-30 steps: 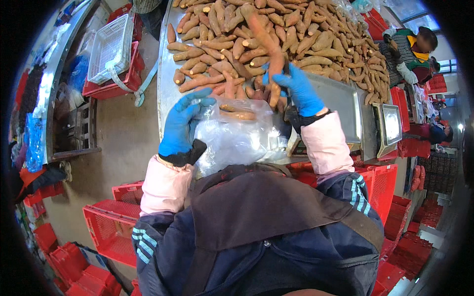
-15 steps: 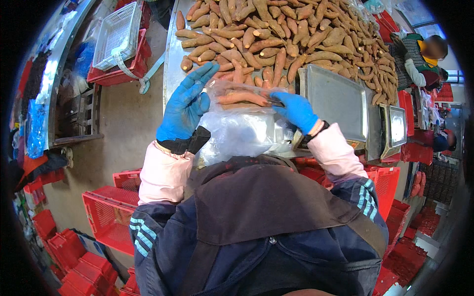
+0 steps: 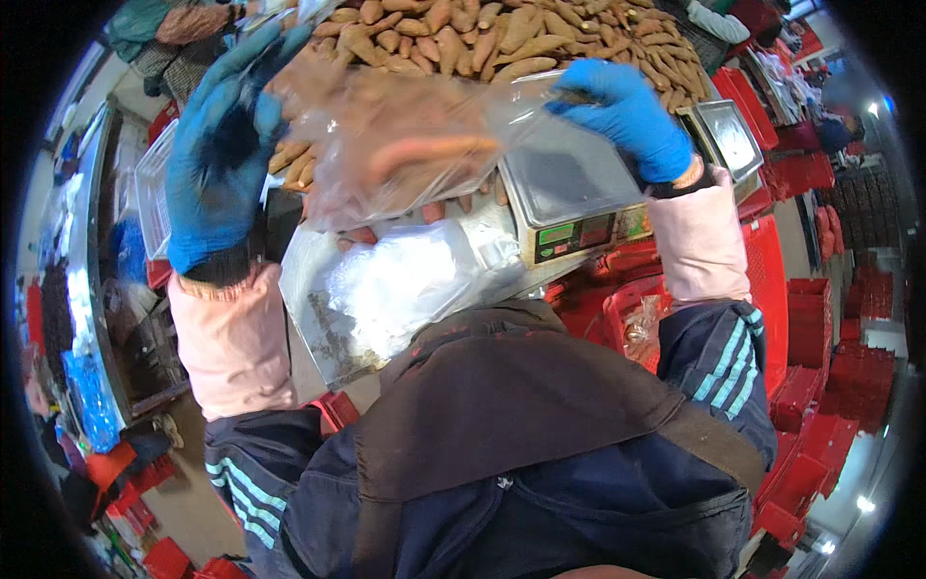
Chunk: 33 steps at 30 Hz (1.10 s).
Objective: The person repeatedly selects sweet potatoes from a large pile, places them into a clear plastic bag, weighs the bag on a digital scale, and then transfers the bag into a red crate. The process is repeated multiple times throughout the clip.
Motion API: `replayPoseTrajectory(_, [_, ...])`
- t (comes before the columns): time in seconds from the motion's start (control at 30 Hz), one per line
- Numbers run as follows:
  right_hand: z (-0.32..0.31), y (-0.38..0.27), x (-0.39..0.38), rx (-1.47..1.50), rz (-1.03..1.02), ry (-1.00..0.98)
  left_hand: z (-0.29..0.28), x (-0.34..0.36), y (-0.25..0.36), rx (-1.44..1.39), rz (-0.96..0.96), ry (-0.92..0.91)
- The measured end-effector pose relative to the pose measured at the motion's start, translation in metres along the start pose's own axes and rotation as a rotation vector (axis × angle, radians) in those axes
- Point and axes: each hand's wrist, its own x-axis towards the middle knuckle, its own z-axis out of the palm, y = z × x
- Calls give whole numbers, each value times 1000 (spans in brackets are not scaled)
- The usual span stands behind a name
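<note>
A clear plastic bag (image 3: 338, 179) with orange-brown sweet potatoes (image 3: 429, 151) inside hangs in the air before me, blurred by motion. At its right end, the gathered plastic is gripped by my blue-gloved right hand (image 3: 622, 121). My left hand (image 3: 222, 159), gloved in blue too, is raised at the bag's left side. Its fingers stretch upward and its thumb stands apart; the blur hides whether they touch the plastic. Beneath the bag, a heap of clear plastic bags (image 3: 410, 280) lies on the metal table (image 3: 313, 318).
A scale (image 3: 569, 179) with a metal pan stands below my right hand, and a second scale (image 3: 728, 140) is farther right. Loose sweet potatoes (image 3: 521, 34) are piled behind. Red crates (image 3: 767, 280) stand at the right. Another person's sleeve (image 3: 193, 24) shows at the far left.
The bag of sweet potatoes has risen off the plastic heap toward me. Both hands have lifted and spread apart, and my view has turned to the right.
</note>
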Motion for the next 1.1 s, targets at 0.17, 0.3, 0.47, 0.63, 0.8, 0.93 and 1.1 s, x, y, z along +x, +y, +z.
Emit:
replayPoseTrajectory(0.17, [-70, -5, -40, -88, 206, 286, 61, 53, -32, -136, -70, -185])
replayPoseTrajectory(0.3, [-103, 25, -78, -276, 279, 442, 87, 96, -94, -163, -196, -472])
replayPoseTrajectory(0.47, [-76, 73, -137, -20, 588, 444, 116, 93, -184, -60, -449, -332])
replayPoseTrajectory(0.63, [-51, 82, -174, 162, 794, 423, 94, 59, -209, -123, -511, -354])
replayPoseTrajectory(0.8, [-47, 71, -192, 193, 600, 515, -1, 19, -224, 177, -492, -115])
replayPoseTrajectory(0.93, [-45, 68, -200, 185, 534, 623, -88, -8, -234, 1319, -343, -482])
replayPoseTrajectory(1.1, [-44, 64, -196, 90, 573, 704, -112, -30, -258, 2149, 13, -752])
